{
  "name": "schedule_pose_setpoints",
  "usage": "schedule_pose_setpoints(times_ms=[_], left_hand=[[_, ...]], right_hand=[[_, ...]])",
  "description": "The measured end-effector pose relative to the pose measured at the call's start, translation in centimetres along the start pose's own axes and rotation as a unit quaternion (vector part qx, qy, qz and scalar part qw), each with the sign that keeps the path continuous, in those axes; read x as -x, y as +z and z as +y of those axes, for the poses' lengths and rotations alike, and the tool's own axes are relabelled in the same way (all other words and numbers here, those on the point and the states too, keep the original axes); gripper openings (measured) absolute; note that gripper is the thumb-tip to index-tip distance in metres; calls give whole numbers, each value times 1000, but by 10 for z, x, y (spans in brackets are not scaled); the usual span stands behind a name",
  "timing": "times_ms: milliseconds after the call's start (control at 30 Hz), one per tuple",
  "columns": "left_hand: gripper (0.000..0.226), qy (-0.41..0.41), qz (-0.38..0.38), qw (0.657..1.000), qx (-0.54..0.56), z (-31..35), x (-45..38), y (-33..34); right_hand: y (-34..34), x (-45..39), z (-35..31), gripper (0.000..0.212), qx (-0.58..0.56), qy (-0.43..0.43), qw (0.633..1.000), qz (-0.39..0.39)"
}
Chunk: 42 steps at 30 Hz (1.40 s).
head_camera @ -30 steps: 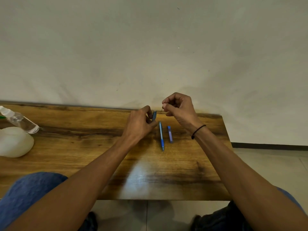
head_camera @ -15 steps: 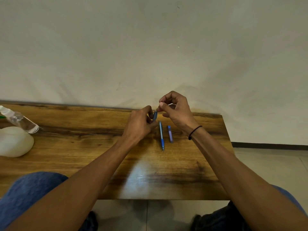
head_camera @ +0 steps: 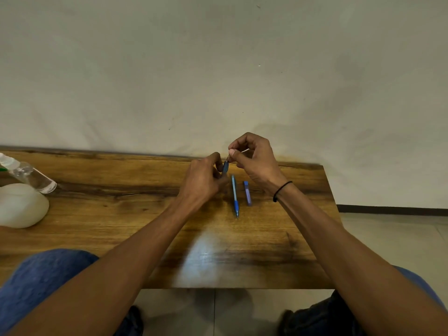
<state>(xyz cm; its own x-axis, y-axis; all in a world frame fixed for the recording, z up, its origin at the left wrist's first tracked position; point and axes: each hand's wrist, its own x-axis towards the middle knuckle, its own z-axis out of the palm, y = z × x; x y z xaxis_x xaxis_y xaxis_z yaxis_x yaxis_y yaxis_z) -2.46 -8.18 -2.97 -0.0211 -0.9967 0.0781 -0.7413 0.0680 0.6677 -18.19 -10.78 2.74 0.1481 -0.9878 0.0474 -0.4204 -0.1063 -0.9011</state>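
Note:
My left hand (head_camera: 203, 178) grips a small blue part (head_camera: 225, 166) upright above the wooden table (head_camera: 121, 214). My right hand (head_camera: 254, 158) pinches something very thin, perhaps a lead, right at the top of that blue part; it is too small to tell for sure. On the table just below the hands lies a blue mechanical pencil (head_camera: 234, 195), tip toward me. A small blue-violet lead case (head_camera: 247, 192) lies parallel to it on its right.
A clear plastic bottle (head_camera: 29, 175) lies at the table's left edge, next to a white rounded object (head_camera: 20, 206). A plain wall stands right behind the table. Tiled floor shows to the right and below the near edge. My knees in blue jeans (head_camera: 43, 275) are in front.
My right hand has moved left and slightly down, bringing its pinched fingertips to the top of the blue part. My left hand has stayed nearly still.

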Motion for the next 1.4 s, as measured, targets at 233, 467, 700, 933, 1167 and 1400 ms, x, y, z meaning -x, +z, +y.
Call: schedule_pose_setpoints(times_ms=[233, 467, 700, 933, 1167, 1400], left_hand=[[25, -4, 1, 1000, 3, 0, 1, 0], [24, -1, 8, 1000, 7, -3, 2, -1], [25, -6, 11, 1000, 8, -4, 1, -1], [21, 7, 30, 999, -8, -9, 3, -3], [22, 5, 31, 999, -5, -12, 3, -4], [23, 7, 31, 999, -11, -13, 2, -4]], right_hand=[[1, 0, 2, 7, 5, 5, 1000, -6], [2, -1, 5, 14, 6, 6, 1000, -16], [4, -5, 14, 15, 3, 8, 1000, -8], [17, 5, 47, 20, 189, 7, 979, -78], [39, 19, 54, 18, 354, -50, 921, -154], [42, 21, 55, 12, 378, -57, 913, -140]])
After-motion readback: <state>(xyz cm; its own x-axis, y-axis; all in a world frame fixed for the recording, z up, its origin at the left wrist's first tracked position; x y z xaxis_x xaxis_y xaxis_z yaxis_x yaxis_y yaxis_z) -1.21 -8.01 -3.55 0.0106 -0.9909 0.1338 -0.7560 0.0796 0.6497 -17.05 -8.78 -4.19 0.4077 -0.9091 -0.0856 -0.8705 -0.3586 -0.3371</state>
